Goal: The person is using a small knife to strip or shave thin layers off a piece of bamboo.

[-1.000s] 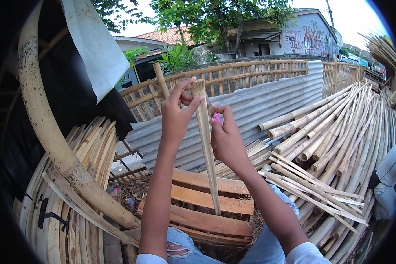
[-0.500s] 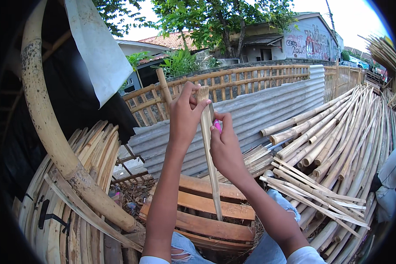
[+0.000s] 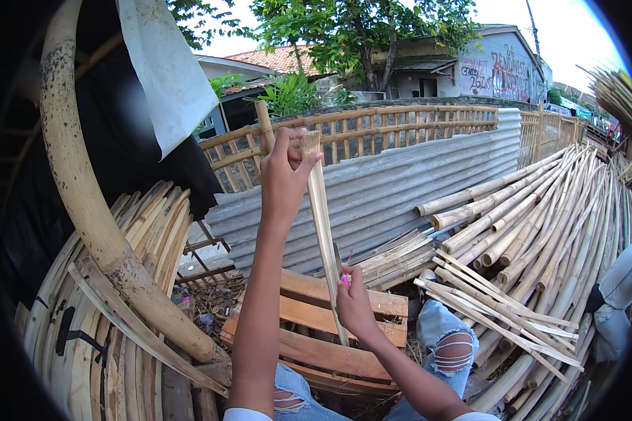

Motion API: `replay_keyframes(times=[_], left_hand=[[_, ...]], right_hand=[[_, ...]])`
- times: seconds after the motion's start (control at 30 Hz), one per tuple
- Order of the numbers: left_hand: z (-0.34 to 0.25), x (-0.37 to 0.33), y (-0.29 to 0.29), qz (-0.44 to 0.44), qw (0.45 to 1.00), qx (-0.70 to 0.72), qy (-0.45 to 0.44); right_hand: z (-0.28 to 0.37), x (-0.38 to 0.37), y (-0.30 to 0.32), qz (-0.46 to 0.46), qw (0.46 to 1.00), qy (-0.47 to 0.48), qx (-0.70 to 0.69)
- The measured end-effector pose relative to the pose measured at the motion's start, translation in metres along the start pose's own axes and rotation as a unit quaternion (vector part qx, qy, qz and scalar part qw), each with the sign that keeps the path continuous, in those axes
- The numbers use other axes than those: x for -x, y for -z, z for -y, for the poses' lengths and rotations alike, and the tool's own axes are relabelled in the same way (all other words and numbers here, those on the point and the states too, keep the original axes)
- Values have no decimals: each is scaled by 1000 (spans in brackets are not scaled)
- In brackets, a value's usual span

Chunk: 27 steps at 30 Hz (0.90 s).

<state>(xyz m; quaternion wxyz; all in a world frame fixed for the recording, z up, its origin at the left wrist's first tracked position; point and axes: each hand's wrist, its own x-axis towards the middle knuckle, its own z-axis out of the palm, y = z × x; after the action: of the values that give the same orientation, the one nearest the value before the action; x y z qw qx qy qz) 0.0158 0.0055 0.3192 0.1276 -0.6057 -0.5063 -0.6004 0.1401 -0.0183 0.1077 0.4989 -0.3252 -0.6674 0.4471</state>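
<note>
A pale split bamboo strip (image 3: 320, 214) stands slightly tilted in front of me, its lower end on a slatted wooden crate (image 3: 309, 349). My left hand (image 3: 282, 184) is closed round the strip's upper end, just below the rough cut top. Farther down, my right hand (image 3: 355, 309) grips a knife (image 3: 338, 259) with a pink handle, partly hidden by the fingers. The thin dark blade lies against the strip's right edge.
Long bamboo poles (image 3: 523, 224) are piled on the right, with loose split strips (image 3: 502, 316) on top. More split bamboo (image 3: 130, 245) leans at left behind a thick curved pole (image 3: 84, 182). Corrugated sheeting (image 3: 407, 182) lines the fence. Another person's leg (image 3: 618, 302) shows far right.
My right hand and the knife have slid down along the strip, from near its top to its lower part. My left hand keeps its hold, shifted slightly left.
</note>
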Motion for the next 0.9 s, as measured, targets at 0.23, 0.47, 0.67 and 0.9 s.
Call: replay_keyframes(times=[0.23, 0.47, 0.67, 0.9], left_hand=[[20, 3, 13, -11, 1000, 2, 10], [14, 3, 8, 22, 998, 52, -8], [22, -2, 8, 2, 994, 102, 29], [18, 9, 1, 7, 983, 180, 16]], right_hand=[[-41, 25, -12, 29, 997, -66, -11], [93, -56, 6, 28, 997, 21, -76], [-89, 51, -28, -96, 991, 83, 51], [51, -20, 4, 46, 994, -17, -97]])
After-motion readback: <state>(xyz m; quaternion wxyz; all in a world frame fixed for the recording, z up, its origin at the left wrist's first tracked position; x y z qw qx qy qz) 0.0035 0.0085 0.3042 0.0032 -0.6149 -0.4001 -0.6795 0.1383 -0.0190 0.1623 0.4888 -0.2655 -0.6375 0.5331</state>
